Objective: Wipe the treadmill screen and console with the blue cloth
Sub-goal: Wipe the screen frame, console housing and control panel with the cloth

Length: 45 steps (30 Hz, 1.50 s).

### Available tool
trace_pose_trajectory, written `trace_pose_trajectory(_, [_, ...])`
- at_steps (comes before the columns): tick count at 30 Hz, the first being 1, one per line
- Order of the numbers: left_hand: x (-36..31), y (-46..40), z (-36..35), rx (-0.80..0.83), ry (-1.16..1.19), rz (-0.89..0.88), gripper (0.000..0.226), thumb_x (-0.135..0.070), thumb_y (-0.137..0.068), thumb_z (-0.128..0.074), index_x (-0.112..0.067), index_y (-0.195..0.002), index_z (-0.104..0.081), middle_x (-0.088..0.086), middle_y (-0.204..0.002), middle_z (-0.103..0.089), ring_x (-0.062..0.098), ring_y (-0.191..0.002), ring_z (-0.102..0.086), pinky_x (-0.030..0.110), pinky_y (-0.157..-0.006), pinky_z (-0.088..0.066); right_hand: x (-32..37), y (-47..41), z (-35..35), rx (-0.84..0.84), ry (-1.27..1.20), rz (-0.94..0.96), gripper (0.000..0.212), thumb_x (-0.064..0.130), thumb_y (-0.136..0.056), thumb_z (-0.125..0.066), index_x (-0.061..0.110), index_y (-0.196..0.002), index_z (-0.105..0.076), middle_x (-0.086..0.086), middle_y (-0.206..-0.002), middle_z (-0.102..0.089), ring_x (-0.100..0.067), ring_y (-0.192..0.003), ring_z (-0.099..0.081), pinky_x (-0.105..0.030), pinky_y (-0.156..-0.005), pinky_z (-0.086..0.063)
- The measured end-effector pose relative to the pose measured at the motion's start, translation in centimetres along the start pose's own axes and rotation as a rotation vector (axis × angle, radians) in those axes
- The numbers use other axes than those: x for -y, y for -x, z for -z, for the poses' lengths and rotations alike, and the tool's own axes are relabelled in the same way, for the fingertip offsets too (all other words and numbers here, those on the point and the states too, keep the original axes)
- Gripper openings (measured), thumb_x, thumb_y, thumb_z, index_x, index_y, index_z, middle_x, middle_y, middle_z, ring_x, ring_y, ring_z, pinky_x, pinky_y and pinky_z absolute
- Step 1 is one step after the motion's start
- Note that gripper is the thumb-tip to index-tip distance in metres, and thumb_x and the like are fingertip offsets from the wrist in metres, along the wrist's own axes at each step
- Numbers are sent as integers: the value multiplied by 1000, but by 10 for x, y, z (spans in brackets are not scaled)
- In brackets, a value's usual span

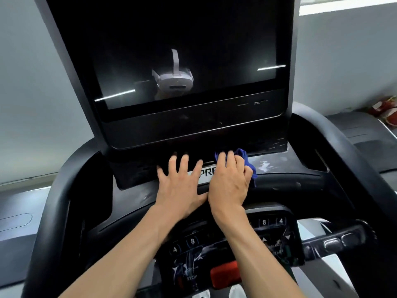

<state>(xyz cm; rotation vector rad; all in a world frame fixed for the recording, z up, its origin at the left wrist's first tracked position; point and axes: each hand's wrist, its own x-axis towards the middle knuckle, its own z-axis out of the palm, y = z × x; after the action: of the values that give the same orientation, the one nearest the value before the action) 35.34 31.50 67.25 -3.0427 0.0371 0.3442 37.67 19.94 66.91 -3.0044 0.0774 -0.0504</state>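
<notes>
The treadmill's dark screen (182, 61) fills the upper middle, switched off and reflecting a headset. Below it lies the black console (133, 181) with a silver logo strip. My left hand (180, 181) rests flat on the console just under the screen housing, fingers spread and straight. Beside it, touching it, my right hand (229, 179) presses the crumpled blue cloth (247, 162) against the console; the cloth sticks out past the fingertips and to the right of the hand, and most of it is hidden under the palm.
A button panel (214, 250) with number keys, a STOP label and a red stop button (224, 274) lies under my forearms. Curved black handrails (53, 201) frame both sides. White smears (265, 165) mark the console right of the cloth. A red object (386, 110) sits far right.
</notes>
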Motion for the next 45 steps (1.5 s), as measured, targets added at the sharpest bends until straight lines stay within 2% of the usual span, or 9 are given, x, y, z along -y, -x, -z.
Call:
trace_pose_trajectory(5, [-1,3,-1,9,29,18,98,-89,-80,-26,-35,-160,-7,10,-165,-6,37,-150,-3,67,-117,-23,-11,-13,11,78,76,-125,54,19,-97,-26,7,-148,-36,-15,-155,-38,-30,-138,-36,-41,-106,-32])
trace_pose_trajectory(8, [-2,3,2,19,71,27,102,-94,-76,-23,-36,-159,-8,8,-165,-5,37,-150,-1,66,-119,-19,-25,-35,19,119,110,-278,45,19,-99,-36,3,-141,-42,-19,-148,-41,-36,-136,-35,-43,-107,-31])
trace_pose_trajectory(13, [-1,1,0,40,40,29,83,-60,-96,-48,-36,-161,-2,10,-167,-2,37,-150,1,63,-119,-22,21,-4,29,181,64,-80,43,19,-99,-33,4,-133,-53,-14,-135,-50,-32,-133,-38,-40,-101,-37])
trace_pose_trajectory(18, [-2,-1,6,63,8,37,94,-80,-82,-30,-37,-161,-6,9,-166,-4,37,-150,-2,59,-120,-22,2,-40,25,232,134,-186,37,19,-96,-50,1,-127,-60,-20,-130,-51,-38,-125,-39,-41,-94,-36])
trace_pose_trajectory(24, [-1,0,-1,18,35,41,82,-51,-95,-55,-34,-161,-9,14,-166,-12,40,-148,-8,62,-117,-28,24,-8,27,179,-89,-111,47,33,-99,-43,6,-137,-52,-18,-147,-45,-32,-143,-34,-39,-107,-34])
trace_pose_trajectory(30, [-3,-4,5,61,-5,36,88,-68,-88,-47,-39,-160,-6,9,-165,-6,36,-149,-3,56,-120,-24,10,-40,22,184,-178,-204,60,28,-101,-35,3,-154,-25,-21,-164,-16,-34,-152,-16,-42,-114,-26])
trace_pose_trajectory(36, [-3,0,10,54,20,41,84,-56,-91,-56,-39,-160,-11,10,-165,-8,36,-148,-3,57,-118,-28,13,-22,11,142,-200,-106,55,28,-99,-44,11,-151,-36,-15,-162,-27,-32,-149,-22,-42,-110,-25])
trace_pose_trajectory(41, [-4,1,14,95,30,72,99,-93,-75,-27,-42,-159,-12,5,-165,-7,33,-150,-2,55,-119,-26,-17,-47,3,90,-170,-206,54,21,-100,-37,10,-153,-34,-14,-163,-26,-31,-144,-25,-43,-102,-28])
trace_pose_trajectory(45, [10,-3,30,-39,-101,-48,84,-77,-90,-37,-22,-153,-41,13,-151,-43,35,-137,-40,46,-92,-54,-6,-40,7,91,-268,-220,55,21,-100,-44,15,-154,-31,-8,-165,-23,-28,-148,-20,-44,-108,-24])
